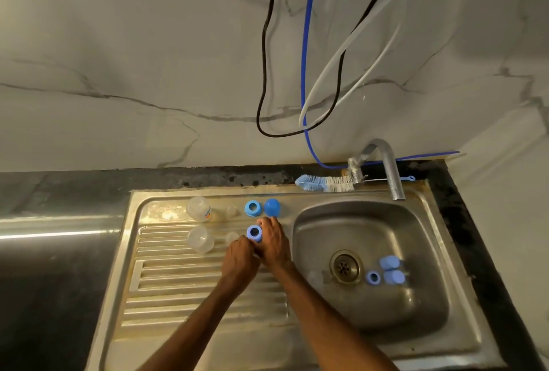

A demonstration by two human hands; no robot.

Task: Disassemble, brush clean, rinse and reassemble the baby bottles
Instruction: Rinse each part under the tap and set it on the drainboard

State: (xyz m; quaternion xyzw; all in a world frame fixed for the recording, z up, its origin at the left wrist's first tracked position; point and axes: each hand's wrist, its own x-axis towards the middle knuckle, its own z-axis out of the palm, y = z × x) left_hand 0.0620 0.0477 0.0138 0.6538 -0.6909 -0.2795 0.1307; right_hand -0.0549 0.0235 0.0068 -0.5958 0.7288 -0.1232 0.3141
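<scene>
Over the drainboard (178, 281) my right hand (274, 241) grips a blue screw ring (254, 232), its opening turned toward the camera. My left hand (242, 254) is curled against the right one from the left; what it holds is hidden. Two clear bottle bodies (198, 208) (200, 239) stand on the drainboard, each with a clear teat (231, 210) (231, 237) beside it. Behind my hands sit another blue ring (252, 208) and a blue cap (272, 207). Inside the sink basin (416, 305) lie a third blue ring (373, 277) and two pale blue caps (389, 262) (394, 276).
A blue and white bottle brush (325, 183) lies along the back rim behind the sink. The tap (392, 168) arches over the basin's far right, and the drain (344, 266) sits mid-basin. Cables and hoses (306, 73) hang down the marble wall.
</scene>
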